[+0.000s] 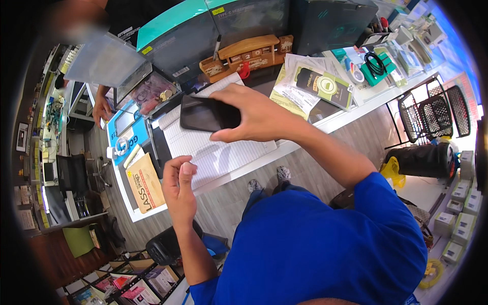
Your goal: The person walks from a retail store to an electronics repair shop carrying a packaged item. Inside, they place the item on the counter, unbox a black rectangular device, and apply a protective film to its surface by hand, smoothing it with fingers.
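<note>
My right hand [254,113] reaches over the counter, its thumb and fingers closed around one end of a black smartphone [199,114]. The phone's dark face is turned up, above an open lined notebook [213,162]. Near the notebook's lower left edge, my left hand [180,190] is raised with loosely bent fingers and the thumb up. Nothing shows in it, and it is apart from the phone. A brown padded envelope [145,184] lies to its left.
Across the counter, another person's hand [101,109] is by a blue sheet [128,133] and a clear box [152,94]. A wooden desk calendar [251,55] stands behind the notebook. Packages and papers [325,84] lie to the right. A black chair [434,112] stands beyond the counter.
</note>
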{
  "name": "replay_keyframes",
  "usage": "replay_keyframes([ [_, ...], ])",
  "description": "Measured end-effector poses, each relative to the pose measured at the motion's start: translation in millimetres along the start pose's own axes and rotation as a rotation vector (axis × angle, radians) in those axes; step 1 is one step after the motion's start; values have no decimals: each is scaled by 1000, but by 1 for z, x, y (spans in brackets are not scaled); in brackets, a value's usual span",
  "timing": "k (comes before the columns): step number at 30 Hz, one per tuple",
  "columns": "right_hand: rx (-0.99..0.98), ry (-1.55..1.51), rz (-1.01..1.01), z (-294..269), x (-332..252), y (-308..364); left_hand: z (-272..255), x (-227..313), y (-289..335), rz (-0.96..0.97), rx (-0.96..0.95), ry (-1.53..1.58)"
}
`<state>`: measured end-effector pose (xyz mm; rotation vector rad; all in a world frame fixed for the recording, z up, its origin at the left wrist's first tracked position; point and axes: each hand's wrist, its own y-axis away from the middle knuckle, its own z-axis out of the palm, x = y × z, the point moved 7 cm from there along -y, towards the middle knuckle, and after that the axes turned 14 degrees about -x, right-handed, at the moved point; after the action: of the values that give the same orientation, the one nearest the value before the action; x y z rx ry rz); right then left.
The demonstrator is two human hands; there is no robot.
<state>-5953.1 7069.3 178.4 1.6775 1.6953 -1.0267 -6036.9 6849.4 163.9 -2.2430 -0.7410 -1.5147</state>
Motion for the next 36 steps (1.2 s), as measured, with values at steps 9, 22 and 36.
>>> replay_keyframes([
  [9,-276,544,-91,53,6,-25,0,-5,-51,145,-227,-835],
  [22,266,523,255,-32,44,69,-5,-8,-48,241,-177,-698],
  [36,379,551,505,-141,92,171,99,48,-33,418,-247,-128],
])
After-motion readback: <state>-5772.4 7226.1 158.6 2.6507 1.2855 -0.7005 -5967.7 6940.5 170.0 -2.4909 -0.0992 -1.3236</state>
